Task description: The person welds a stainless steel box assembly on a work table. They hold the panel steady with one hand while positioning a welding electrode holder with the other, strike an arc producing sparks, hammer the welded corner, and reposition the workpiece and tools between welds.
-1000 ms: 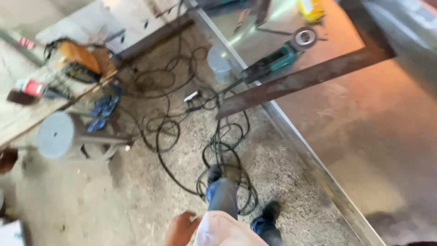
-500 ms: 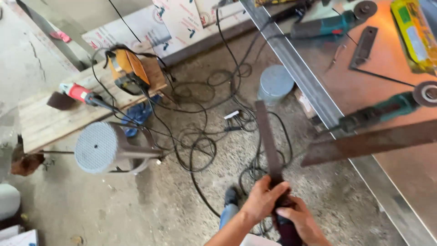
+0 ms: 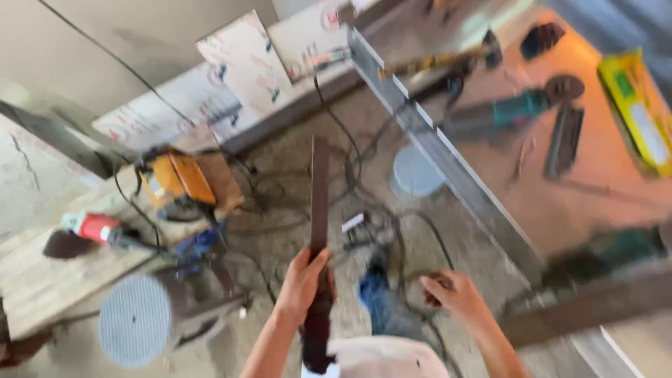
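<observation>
The person's left hand (image 3: pixel 302 283) closes its grip around a long, flat, rust-brown metal bar (image 3: pixel 319 203), holding it about midway so that the bar stands nearly upright in the view, its far end pointing away over the floor and its near end dropping down past the person's pale shirt. The fingers wrap the bar's edge with the thumb across its face; the hold looks firm, though the picture is blurred by motion.

The right hand (image 3: pixel 455 294) is off the bar, a little to the right of it, half curled with the fingers loosely bent; it has hold of nothing that can be made out.

Below the bar lies a gravelly concrete floor (image 3: pixel 280 231) strewn with black cables (image 3: pixel 413 238). To the left a wooden plank (image 3: pixel 42 280) carries a red angle grinder (image 3: pixel 94 227) and an orange power tool (image 3: pixel 178 178), with a round grey stool (image 3: pixel 136 318) just in front. To the right runs the steel edge of a counter (image 3: pixel 455 182), on which rest a teal angle grinder (image 3: pixel 511 112) and a yellow box (image 3: pixel 637 105). A second dark steel bar (image 3: pixel 595 304) juts out from the counter's near end.

The step in hand appears to be carrying or turning the bar one-handed, clear of the counter. Any next move would call for the free hand to steady the long bar and for care that its far end clears the cables and the counter's edge.
</observation>
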